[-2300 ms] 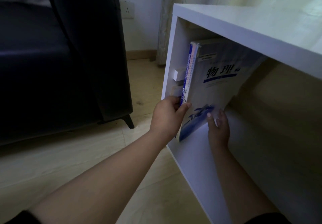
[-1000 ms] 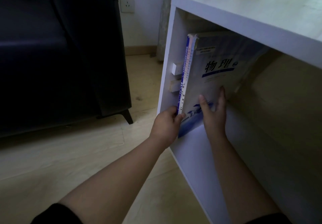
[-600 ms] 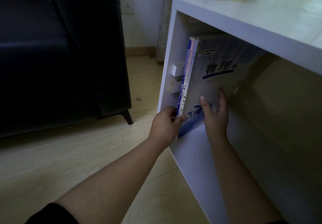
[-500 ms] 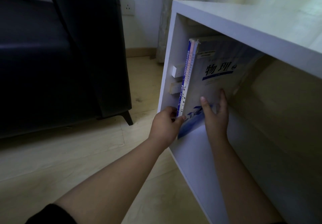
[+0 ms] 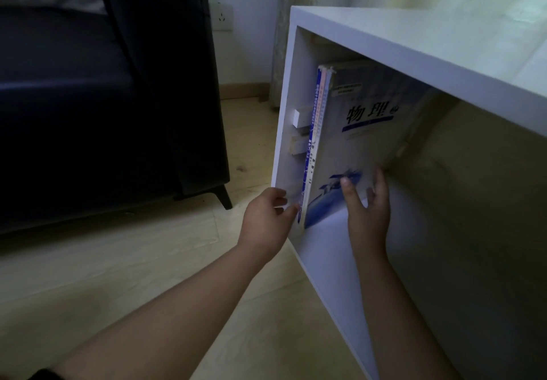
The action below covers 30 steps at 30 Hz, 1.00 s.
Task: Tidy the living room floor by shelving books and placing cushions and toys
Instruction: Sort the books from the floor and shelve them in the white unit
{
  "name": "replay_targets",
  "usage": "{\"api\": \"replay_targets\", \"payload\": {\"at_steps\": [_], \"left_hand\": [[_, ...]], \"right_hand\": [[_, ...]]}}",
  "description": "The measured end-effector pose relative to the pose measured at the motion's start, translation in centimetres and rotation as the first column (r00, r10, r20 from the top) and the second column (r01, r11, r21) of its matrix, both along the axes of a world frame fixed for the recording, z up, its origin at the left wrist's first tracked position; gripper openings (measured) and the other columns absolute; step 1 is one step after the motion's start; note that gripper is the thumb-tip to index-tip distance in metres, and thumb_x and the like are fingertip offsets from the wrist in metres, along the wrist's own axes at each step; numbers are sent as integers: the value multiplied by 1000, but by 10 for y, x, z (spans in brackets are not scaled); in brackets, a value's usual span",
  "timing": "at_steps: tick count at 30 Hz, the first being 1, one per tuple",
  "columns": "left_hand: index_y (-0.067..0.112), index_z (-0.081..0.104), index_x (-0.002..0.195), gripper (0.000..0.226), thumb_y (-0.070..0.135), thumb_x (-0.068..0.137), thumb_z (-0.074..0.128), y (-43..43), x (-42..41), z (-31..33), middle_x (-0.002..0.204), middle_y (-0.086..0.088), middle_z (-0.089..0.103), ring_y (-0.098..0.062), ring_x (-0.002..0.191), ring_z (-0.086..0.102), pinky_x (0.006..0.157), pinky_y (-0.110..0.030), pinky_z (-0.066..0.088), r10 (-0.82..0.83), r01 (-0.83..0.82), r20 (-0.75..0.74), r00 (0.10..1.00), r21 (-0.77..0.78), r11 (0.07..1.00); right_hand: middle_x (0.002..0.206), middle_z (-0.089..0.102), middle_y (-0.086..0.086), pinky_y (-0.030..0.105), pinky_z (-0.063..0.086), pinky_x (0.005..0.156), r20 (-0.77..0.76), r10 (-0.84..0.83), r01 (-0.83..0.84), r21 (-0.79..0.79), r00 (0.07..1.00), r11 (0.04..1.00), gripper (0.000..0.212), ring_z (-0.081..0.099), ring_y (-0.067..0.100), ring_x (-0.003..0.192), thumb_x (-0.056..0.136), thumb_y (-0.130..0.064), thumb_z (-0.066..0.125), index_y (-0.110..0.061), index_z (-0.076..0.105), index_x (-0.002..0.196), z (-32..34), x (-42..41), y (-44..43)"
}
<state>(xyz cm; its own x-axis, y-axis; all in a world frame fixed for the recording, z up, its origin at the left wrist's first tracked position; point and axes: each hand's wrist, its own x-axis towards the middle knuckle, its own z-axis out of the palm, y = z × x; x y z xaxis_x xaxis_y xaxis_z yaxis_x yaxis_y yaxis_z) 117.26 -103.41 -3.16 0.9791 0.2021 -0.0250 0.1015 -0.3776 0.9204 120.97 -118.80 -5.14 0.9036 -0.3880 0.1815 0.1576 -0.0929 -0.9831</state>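
We see the white shelf (image 5: 420, 51) on the wooden floor (image 5: 148, 261). Inside it, against its left wall, stand two books, the blue-spined book (image 5: 314, 119) nearest that wall and the physics book (image 5: 367, 143) leaning on it. Our left hand (image 5: 265, 221) is at the shelf's front left edge, fingers curled round the blue-spined book's bottom corner, thumb on the spine. Our right hand (image 5: 368, 212) is inside the shelf with fingers straight and spread, pressing the physics book's lower cover. A dark sofa (image 5: 103, 98) stands left of the shelf.
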Motion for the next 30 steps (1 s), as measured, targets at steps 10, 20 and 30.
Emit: {"api": "replay_targets", "payload": {"at_steps": [10, 20, 30], "left_hand": [[16, 59, 122, 33, 24, 90, 63, 46, -77, 32, 112, 4, 65, 2, 88, 57, 68, -5, 42, 66, -68, 18, 998, 82, 994], [23, 57, 120, 33, 23, 88, 64, 163, -219, 117, 107, 12, 64, -2, 100, 60, 89, -22, 51, 226, -234, 79, 971, 106, 967], [28, 62, 110, 24, 24, 87, 66, 303, -449, 163, 98, 15, 69, 3, 92, 64, 80, -15, 52, 554, -573, 147, 820, 185, 799]], "right_hand": [[127, 60, -8, 35, 44, 106, -27, 87, -86, 43, 996, 995, 39, 54, 4, 117, 87, -17, 68, -27, 55, 122, 26, -103, 35], [106, 67, -13, 14, 52, 77, 35, 578, -576, -40, 816, 816, 29, 62, -3, 100, 84, -26, 67, -36, 61, 110, 111, -197, 161], [101, 65, -18, 8, 50, 75, -51, 926, -874, -353, 375, 334, 28, 60, -8, 95, 84, -35, 67, -37, 60, 111, 184, -347, 313]]}}
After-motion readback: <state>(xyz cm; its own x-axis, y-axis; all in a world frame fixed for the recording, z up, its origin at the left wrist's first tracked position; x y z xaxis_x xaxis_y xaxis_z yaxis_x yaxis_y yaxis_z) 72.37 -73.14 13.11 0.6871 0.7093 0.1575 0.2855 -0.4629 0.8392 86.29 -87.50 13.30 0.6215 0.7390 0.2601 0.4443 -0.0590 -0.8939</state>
